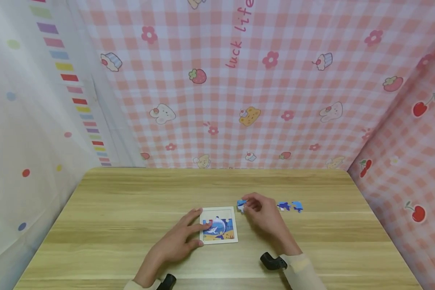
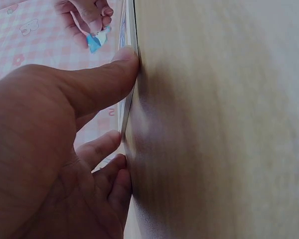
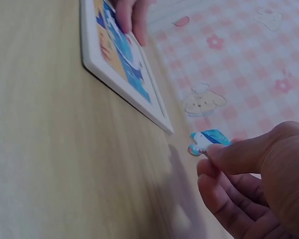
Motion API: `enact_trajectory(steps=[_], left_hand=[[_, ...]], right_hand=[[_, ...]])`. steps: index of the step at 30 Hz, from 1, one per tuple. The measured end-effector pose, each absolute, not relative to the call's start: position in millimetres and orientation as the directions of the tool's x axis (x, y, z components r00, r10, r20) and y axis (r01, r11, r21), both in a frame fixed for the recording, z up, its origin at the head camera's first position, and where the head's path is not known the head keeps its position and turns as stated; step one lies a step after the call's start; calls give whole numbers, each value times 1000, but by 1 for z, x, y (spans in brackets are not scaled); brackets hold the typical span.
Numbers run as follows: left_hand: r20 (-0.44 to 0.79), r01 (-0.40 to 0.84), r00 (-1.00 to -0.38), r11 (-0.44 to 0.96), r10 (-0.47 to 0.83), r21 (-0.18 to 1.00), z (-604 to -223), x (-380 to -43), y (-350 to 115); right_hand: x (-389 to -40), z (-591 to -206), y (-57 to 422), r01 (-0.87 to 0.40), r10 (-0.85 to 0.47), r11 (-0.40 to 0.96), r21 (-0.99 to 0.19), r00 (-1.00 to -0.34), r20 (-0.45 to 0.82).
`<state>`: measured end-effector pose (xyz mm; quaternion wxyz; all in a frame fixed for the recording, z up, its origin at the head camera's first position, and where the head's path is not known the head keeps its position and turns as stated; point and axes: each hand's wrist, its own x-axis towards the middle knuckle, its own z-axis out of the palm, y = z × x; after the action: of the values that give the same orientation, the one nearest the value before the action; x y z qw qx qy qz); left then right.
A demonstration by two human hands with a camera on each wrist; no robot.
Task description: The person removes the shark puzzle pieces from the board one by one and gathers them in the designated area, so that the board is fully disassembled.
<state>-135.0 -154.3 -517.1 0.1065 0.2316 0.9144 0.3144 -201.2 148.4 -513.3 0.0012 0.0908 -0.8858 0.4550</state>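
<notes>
A square white-framed jigsaw puzzle lies on the table, its lower part filled with a blue sea-animal picture and a pale bare strip across its top. At its left side rests my left hand, fingers spread, thumb by the near corner and one finger reaching over the picture. My right hand pinches a blue and white puzzle piece between thumb and fingers, just beyond the puzzle's right far corner. In the right wrist view this piece is held apart from the frame. Fingers hide part of the piece.
Two loose blue puzzle pieces, one dark blue and one lighter, lie on the wooden table right of my right hand. A pink checked cloth hangs behind the table, with further cloth at both sides.
</notes>
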Motion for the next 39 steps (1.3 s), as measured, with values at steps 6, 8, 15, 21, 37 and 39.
enact_trajectory(steps=[6,8,15,21,37,39], left_hand=[[-60,346,-873,700,485,625,-517,-135,-154],[-59,346,-873,701,484,624,-517,-135,-154],[-52,354,-871,697,488,623,-516,-135,-154],[-37,363,-870,690,492,626,-517,-135,-154],[-27,368,-869,684,493,630,-517,-135,-155],[-22,370,-869,679,494,634,-516,-134,-155]], right_hand=[[-203,-514,162,-157,-137,591,-791,-986,94],[-203,-513,167,-158,-134,597,-787,-986,96],[-204,-511,189,-183,-144,616,-766,-982,119],[-204,-514,208,-217,-157,656,-723,-976,151],[-207,-517,231,-222,-156,731,-646,-975,159],[-208,-518,231,-226,-153,745,-628,-974,168]])
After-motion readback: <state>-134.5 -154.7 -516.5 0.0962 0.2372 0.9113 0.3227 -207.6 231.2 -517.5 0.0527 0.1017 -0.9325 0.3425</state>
